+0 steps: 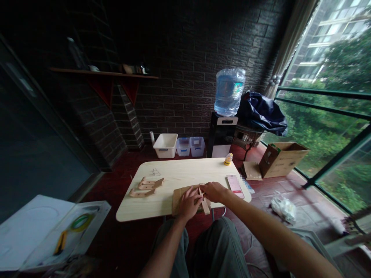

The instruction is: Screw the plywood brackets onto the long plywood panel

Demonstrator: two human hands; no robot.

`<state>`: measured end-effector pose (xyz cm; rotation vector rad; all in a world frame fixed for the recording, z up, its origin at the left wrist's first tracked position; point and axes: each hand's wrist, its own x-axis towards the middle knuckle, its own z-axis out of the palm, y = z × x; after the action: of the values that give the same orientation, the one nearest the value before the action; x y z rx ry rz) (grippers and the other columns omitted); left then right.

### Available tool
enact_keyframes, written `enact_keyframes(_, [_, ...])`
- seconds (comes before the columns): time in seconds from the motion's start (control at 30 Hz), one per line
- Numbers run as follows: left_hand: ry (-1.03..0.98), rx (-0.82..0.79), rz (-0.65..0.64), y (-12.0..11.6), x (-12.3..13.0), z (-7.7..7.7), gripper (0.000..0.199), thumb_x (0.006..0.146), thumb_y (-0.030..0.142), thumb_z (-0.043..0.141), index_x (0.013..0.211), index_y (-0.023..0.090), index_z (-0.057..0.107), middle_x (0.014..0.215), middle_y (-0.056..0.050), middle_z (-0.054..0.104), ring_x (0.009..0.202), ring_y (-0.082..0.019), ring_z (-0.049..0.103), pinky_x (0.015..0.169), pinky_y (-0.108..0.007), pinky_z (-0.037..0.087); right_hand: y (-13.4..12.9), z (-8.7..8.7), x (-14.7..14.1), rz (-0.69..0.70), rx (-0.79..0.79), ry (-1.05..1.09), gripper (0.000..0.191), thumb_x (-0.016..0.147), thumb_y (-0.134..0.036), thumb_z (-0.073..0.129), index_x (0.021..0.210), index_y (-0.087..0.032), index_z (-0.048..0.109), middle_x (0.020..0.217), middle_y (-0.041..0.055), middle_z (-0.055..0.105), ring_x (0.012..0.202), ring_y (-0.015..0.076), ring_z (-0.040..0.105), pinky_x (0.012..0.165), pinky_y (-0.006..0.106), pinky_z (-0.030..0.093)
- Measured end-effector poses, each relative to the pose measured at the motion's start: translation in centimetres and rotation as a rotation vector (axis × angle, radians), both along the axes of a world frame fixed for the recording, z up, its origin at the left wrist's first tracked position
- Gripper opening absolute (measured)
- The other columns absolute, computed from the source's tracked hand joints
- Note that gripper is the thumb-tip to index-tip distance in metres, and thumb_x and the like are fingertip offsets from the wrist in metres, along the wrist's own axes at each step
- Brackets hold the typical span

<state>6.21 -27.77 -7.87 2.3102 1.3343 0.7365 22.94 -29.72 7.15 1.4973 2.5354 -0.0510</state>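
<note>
No text legible to me: the label [238, 88] on the water jug [227, 94], far beyond the right grip [213, 191], is too small; the pink-and-white panel [235, 187], just right of it, likewise.

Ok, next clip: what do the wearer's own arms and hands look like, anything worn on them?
The left hand and right hand are bare, with no gloves visible. Both forearms are uncovered; no sleeve, watch or cable shows on them. Below, grey-green trousers are visible.
</note>
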Motion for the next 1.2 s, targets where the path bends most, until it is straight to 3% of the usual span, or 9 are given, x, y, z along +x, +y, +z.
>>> enact_keyframes(0.23, [-0.005,0.008,0.004,0.1,0.0,-0.1,0.021,0.095,0.039,0.054,0.103,0.035,0.073,0.146,0.006,0.054,0.146,-0.022,0.031,0.121,-0.049,0.026,0.9,-1.1,0.0,-0.052,-0.042,0.031,0.035,0.094,-0.03,0.051,0.125,-0.014,0.052,0.108,0.0182,0.072,0.099,0.0275,0.071,0.077,0.034,0.054])
enact_keyframes(0.4, [-0.011,0.01,-0.007,0.0,-0.2,0.0,0.022,0.095,0.04,0.054,0.105,0.035,0.073,0.147,0.005,0.053,0.147,-0.023,0.03,0.12,-0.05,0.027,0.0,-1.5,0.2,-0.065,-0.036,0.11,0.043,0.092,-0.026,0.051,0.132,-0.011,0.048,0.114,0.0207,0.07,0.102,0.0289,0.069,0.079,0.037,0.053])
enact_keyframes(0.7, [-0.011,-0.011,0.001,-0.4,-0.2,0.4,0.022,0.094,0.04,0.055,0.104,0.035,0.073,0.146,0.006,0.055,0.147,-0.022,0.03,0.12,-0.05,0.027,-0.8,-0.3,0.2,-0.008,-0.014,0.039,0.032,0.095,-0.027,0.05,0.125,-0.017,0.053,0.113,0.0151,0.071,0.101,0.0268,0.07,0.079,0.035,0.054])
enact_keyframes(0.93, [-0.012,0.009,-0.011,-0.2,-0.3,0.1,0.022,0.095,0.04,0.053,0.104,0.035,0.073,0.145,0.006,0.055,0.146,-0.022,0.031,0.119,-0.049,0.028,-0.3,-1.3,-0.3,-0.022,-0.002,0.047,0.037,0.095,-0.022,0.048,0.13,-0.011,0.048,0.113,0.0175,0.07,0.099,0.0276,0.07,0.076,0.036,0.055])
enact_keyframes(1.2, [-0.012,0.019,-0.008,-0.1,-0.2,-0.2,0.022,0.096,0.041,0.053,0.106,0.036,0.072,0.147,0.007,0.053,0.147,-0.022,0.03,0.12,-0.049,0.027,-0.3,-0.4,0.1,-0.03,-0.041,0.027,0.037,0.094,-0.03,0.052,0.127,-0.013,0.05,0.108,0.0169,0.072,0.097,0.0278,0.071,0.075,0.035,0.055])
